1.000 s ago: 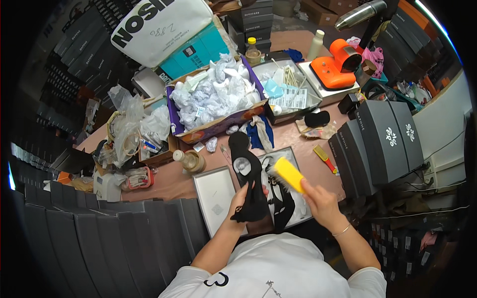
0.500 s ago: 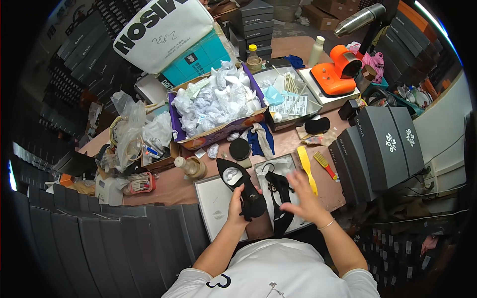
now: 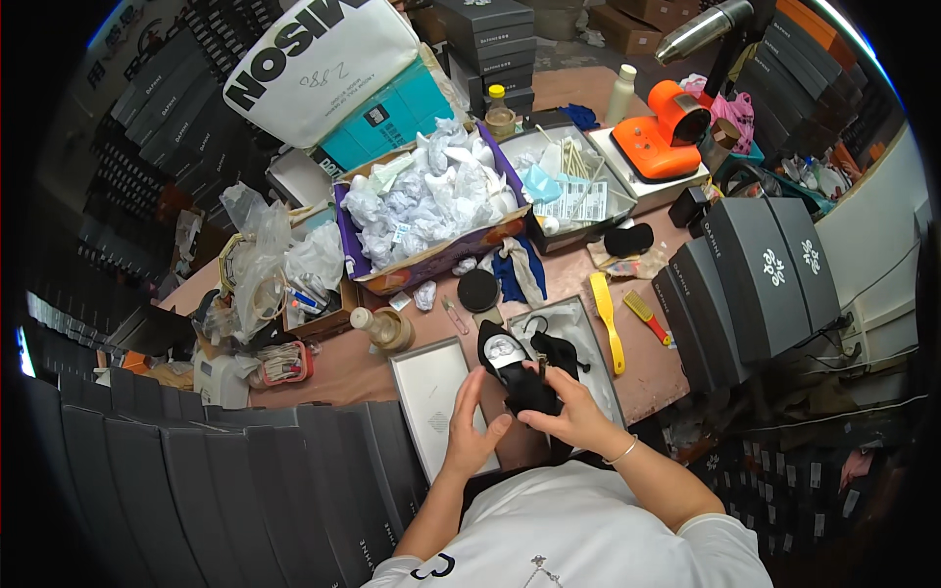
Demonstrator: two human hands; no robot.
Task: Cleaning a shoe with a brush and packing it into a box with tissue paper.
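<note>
A black pointed shoe (image 3: 525,384) with white paper stuffed in its toe is in my right hand (image 3: 576,416), thumb and fingers closed around its heel end. Just left of it, my left hand (image 3: 472,436) is open, with thumb and fingers apart. Beneath my right hand, a second black shoe (image 3: 559,351) with a strap lies in an open shoebox (image 3: 600,377) lined with white paper; my hand and the first shoe partly hide it. Beside that, the shallow box lid (image 3: 428,384) lies with its white inside up, near my left forearm.
Behind stands a purple carton (image 3: 431,263) of crumpled white paper. A yellow brush (image 3: 607,318) and a smaller brush (image 3: 646,316) lie to the right, near stacked grey shoeboxes (image 3: 774,284). A jar (image 3: 389,328) and a round black pad (image 3: 477,290) sit nearby. Grey boxes (image 3: 225,470) line the left.
My right hand has moved left and taken hold of the shoe. My left hand has let go of it and opened beside it. The shoe has shifted right, over the shoebox's edge.
</note>
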